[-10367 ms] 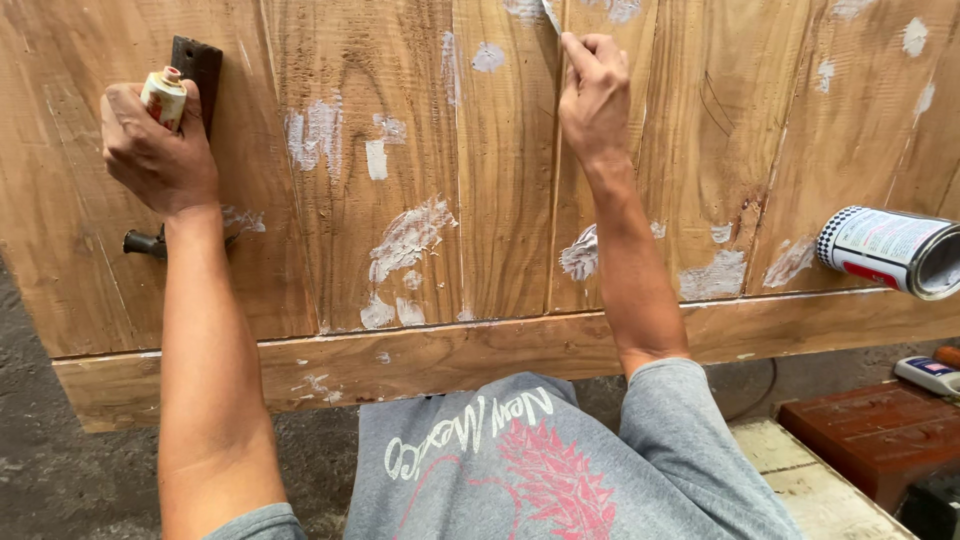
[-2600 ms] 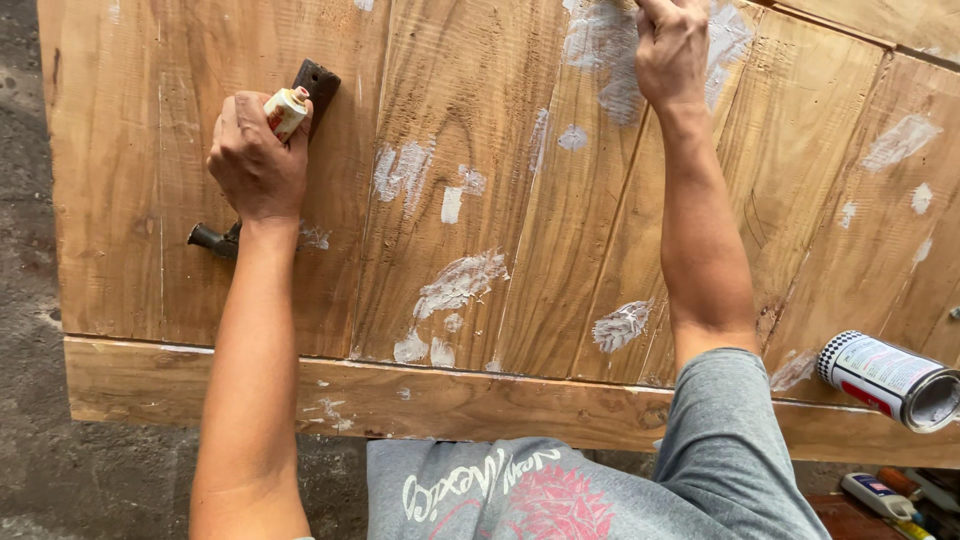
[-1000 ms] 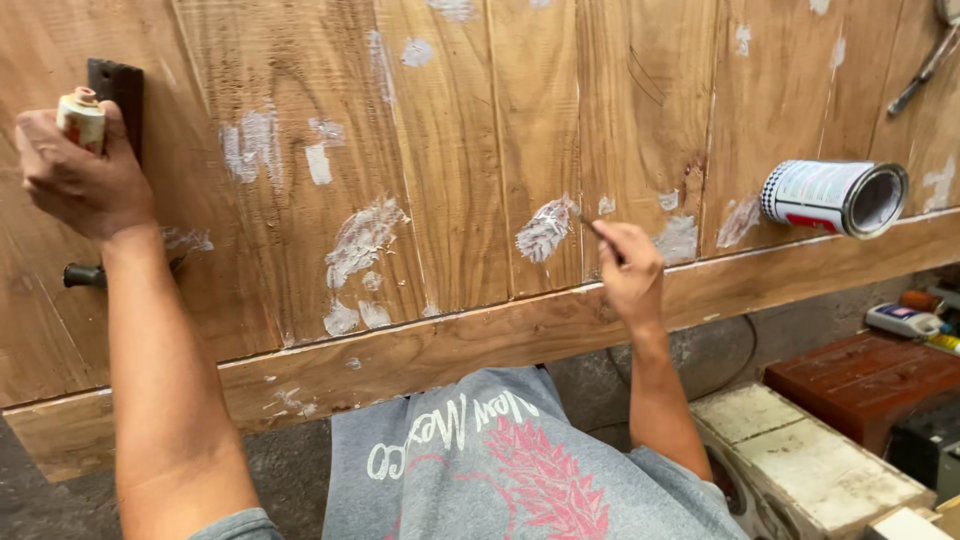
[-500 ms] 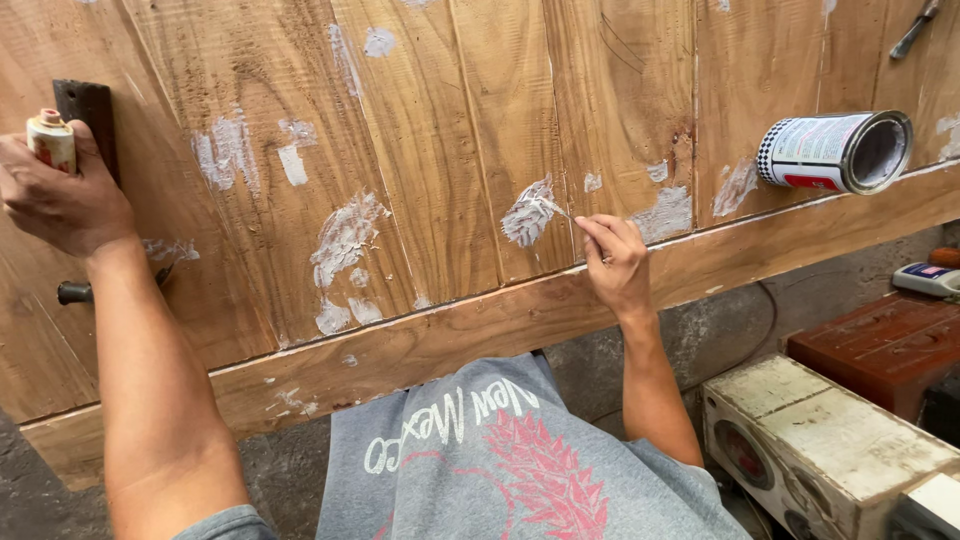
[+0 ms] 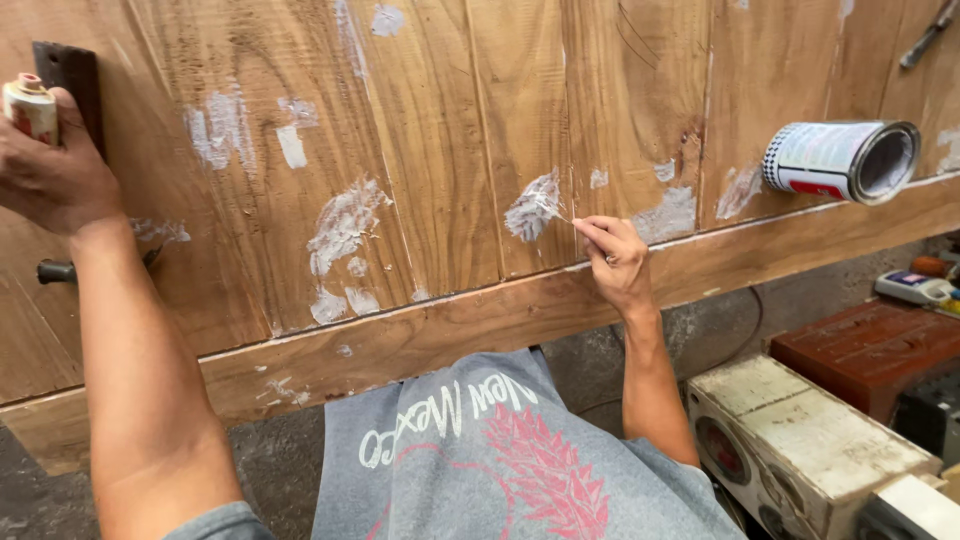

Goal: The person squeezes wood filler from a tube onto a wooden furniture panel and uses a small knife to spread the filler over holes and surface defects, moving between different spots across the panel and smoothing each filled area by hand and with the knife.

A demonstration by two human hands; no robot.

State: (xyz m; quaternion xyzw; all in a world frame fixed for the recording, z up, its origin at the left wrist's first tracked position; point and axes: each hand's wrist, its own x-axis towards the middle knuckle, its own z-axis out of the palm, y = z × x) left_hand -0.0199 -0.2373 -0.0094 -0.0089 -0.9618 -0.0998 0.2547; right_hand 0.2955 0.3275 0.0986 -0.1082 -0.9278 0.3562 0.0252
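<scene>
A wide brown wooden panel (image 5: 450, 150) of joined planks lies before me, dotted with white filler patches. My left hand (image 5: 50, 170) rests on its far left, gripping a small white tube (image 5: 28, 105) beside a dark rectangular block (image 5: 70, 75). My right hand (image 5: 615, 255) pinches a thin blade-like tool whose tip touches a white filler patch (image 5: 530, 208) near the panel's lower rail. The tool itself is barely visible.
An open metal can (image 5: 845, 160) lies on its side on the panel at right. A dark handle (image 5: 55, 270) sticks out below my left wrist. Right of my knees sit a whitish box-shaped device (image 5: 800, 440), a reddish block (image 5: 860, 340) and a small gadget (image 5: 915, 288).
My right hand came down from the panel's top to the filler patch near the lower rail and now stays there. The view has drifted slightly; my left hand keeps holding the tube.
</scene>
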